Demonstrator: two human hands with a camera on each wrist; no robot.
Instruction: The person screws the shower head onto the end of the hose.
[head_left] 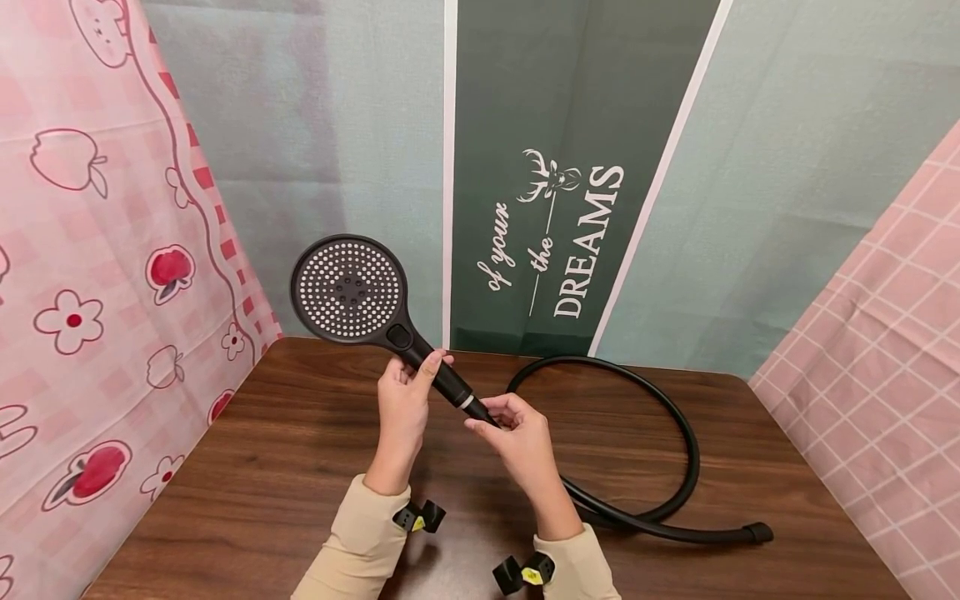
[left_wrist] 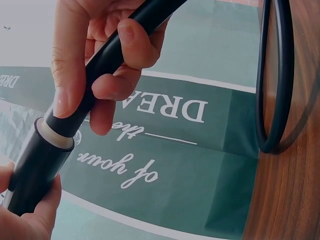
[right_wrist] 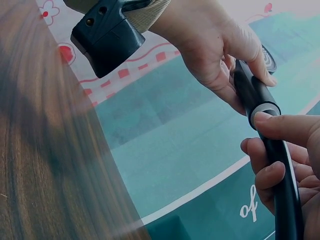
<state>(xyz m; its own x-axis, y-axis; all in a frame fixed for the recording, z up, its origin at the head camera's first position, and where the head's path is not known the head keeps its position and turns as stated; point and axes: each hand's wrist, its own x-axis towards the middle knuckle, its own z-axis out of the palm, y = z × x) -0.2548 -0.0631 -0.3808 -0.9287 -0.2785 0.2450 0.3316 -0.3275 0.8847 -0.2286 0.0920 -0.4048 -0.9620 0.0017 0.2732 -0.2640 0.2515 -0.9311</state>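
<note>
A black handheld shower head (head_left: 348, 287) with a round face of white nozzles is held above the table, tilted with its handle down to the right. My left hand (head_left: 405, 396) grips the handle (left_wrist: 37, 170) near its middle. Just below it, my right hand (head_left: 517, 429) pinches the end of the black shower hose (left_wrist: 107, 55), thumb and fingers around it. Hose end and handle meet in line, and a pale ring (left_wrist: 56, 136) shows at the joint. Whether the thread is engaged cannot be told.
The hose loops over the brown wooden table (head_left: 285, 500) on the right, its free end fitting (head_left: 757, 532) lying near the right side. Patterned cloths hang around the table: pink on both sides, a green and teal one (head_left: 540, 100) with lettering behind.
</note>
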